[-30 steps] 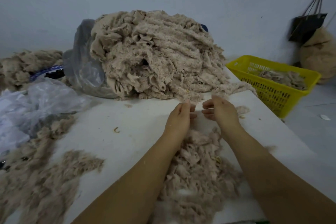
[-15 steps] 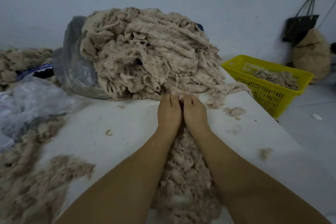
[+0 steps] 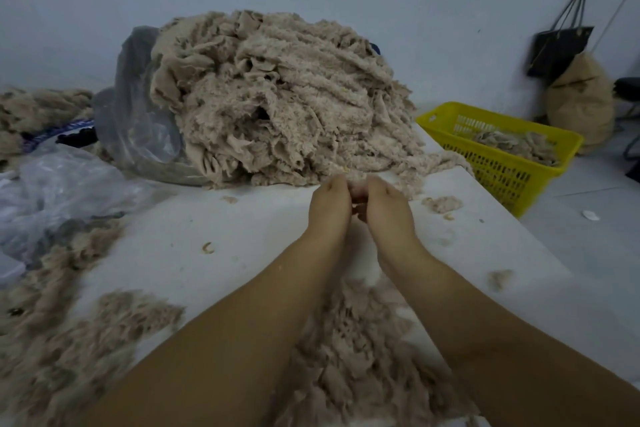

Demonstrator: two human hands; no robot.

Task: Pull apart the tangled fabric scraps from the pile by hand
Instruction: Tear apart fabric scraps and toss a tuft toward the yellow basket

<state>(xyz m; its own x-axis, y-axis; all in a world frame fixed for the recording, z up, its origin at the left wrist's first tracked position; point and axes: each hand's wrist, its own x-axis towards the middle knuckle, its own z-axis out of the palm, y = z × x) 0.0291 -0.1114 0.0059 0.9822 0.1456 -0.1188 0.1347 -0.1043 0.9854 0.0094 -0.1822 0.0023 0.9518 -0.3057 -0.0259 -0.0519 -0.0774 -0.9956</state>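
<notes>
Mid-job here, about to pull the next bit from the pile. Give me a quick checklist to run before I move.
1. Hands at the pile: ok, left hand and right hand meet at the front edge of the big pile.
2. Grip on a scrap: cannot tell, curled fingers hide what they pinch.
3. Room to pull apart: ok, bare table on both sides of the hands.
4. Drop spot: ok, the loose heap lies under the forearms.
5. Bag clear: ok, the plastic bag sits at the pile's left, apart from the hands.
6. Basket: ok, the yellow basket stands right of the table, partly filled.
</notes>
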